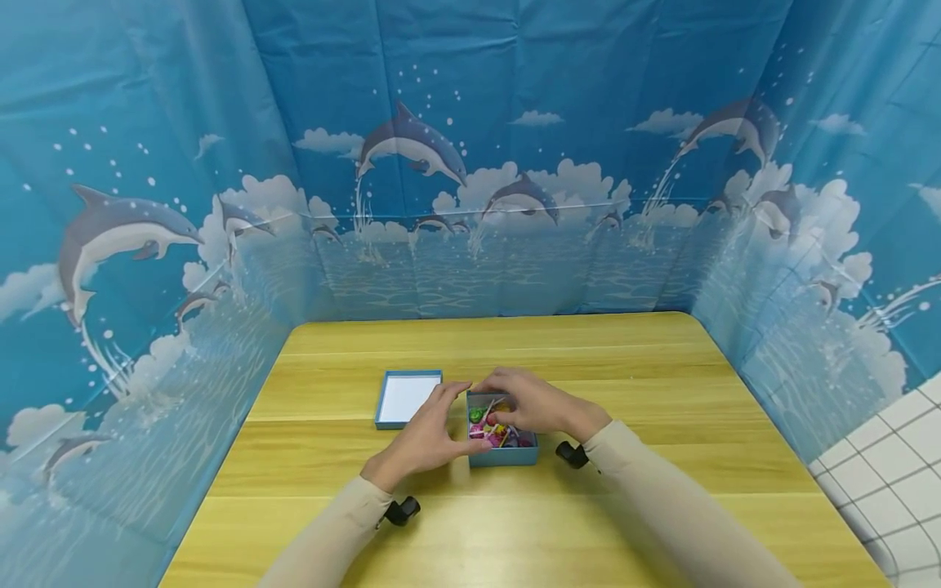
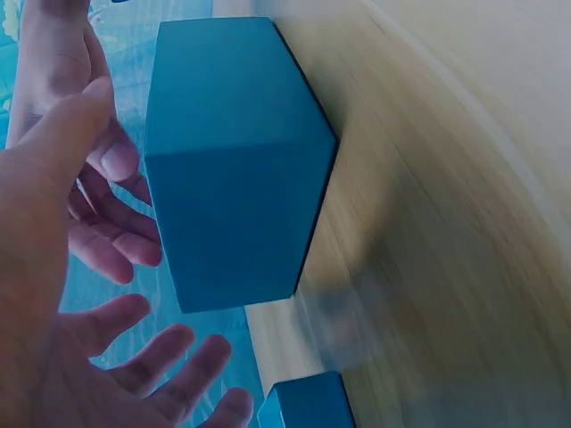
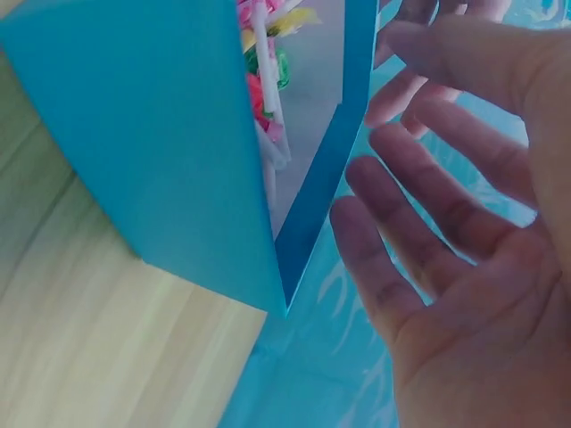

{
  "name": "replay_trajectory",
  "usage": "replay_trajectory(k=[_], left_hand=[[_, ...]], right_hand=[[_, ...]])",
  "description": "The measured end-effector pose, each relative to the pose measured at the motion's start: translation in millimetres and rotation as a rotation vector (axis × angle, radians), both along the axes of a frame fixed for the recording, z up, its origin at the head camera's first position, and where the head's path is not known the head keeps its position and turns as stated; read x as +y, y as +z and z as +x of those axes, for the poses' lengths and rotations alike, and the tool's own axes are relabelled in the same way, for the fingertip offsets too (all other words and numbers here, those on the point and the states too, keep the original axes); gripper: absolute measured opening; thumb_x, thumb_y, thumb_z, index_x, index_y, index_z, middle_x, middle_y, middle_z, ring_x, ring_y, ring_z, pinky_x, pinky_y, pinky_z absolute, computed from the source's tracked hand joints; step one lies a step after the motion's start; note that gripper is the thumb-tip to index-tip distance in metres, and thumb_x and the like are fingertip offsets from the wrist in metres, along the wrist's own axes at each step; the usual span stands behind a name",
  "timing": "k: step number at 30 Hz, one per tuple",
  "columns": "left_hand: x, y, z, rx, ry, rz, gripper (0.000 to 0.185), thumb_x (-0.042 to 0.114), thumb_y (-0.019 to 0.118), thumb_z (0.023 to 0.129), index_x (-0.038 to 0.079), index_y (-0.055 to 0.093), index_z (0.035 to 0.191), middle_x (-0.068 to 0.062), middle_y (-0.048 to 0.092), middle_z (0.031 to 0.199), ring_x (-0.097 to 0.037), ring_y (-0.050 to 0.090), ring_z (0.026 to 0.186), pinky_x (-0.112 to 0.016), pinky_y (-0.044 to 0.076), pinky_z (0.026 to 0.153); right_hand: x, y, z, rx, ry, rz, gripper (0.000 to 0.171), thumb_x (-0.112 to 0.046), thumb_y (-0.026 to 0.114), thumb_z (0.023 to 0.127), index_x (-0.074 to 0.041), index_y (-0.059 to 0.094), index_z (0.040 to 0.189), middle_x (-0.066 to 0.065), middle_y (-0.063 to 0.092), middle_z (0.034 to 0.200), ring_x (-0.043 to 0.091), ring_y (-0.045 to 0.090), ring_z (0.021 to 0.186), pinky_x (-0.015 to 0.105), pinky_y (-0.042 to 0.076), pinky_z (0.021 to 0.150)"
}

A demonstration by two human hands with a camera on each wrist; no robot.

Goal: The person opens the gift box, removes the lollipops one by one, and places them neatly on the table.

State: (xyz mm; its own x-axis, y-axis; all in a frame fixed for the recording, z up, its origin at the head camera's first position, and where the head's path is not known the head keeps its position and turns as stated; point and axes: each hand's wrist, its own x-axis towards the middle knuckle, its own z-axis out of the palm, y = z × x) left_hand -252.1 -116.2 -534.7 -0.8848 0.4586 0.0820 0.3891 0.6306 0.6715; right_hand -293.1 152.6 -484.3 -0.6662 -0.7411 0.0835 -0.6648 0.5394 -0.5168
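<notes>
- Currently, the blue box (image 1: 503, 445) stands open on the tabletop (image 1: 647, 384), near its middle, with its lid (image 1: 408, 398) lying just beside it to the left.
- The left hand (image 1: 434, 433) is at the box's left wall and the right hand (image 1: 532, 404) is over its open top; each grip is open, fingers relaxed, holding nothing.
- To handle the box well, steady one wall with the left hand and keep it level, since the colourful small items (image 1: 494, 426) sit loose inside.
- The head view shows the layout and the lid; the right wrist view alone shows white sticks (image 3: 265, 94) among the contents.
- The left wrist view shows only the closed outer wall (image 2: 236, 169), with the fingers apart from it.
</notes>
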Motion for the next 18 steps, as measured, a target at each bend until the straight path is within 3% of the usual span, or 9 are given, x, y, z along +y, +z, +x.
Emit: replay_trajectory(k=[8,18], left_hand=[[5,-4.5,-3.7,-0.033,-0.038,0.016,0.113,0.068,0.089,0.098,0.016,0.037,0.183,-0.011,0.041,0.185,-0.041,0.048,0.17,-0.067,0.049,0.134],[6,-9.8,-4.4,-0.03,-0.01,0.024,0.113,0.067,0.092,0.096,0.014,0.041,0.181,-0.01,0.045,0.18,-0.038,0.052,0.165,-0.063,0.052,0.131]], right_hand=[[-1,-0.7,-5.8,-0.059,0.117,0.08,0.038,-0.009,0.084,0.109,-0.004,0.079,0.146,0.017,0.078,0.142,0.037,0.077,0.131,0.058,0.066,0.112],[-15,-6.4,-14.4,-0.128,0.209,0.17,0.027,-0.01,0.087,0.107,-0.013,0.085,0.134,0.002,0.086,0.127,0.015,0.083,0.114,0.037,0.07,0.104]])
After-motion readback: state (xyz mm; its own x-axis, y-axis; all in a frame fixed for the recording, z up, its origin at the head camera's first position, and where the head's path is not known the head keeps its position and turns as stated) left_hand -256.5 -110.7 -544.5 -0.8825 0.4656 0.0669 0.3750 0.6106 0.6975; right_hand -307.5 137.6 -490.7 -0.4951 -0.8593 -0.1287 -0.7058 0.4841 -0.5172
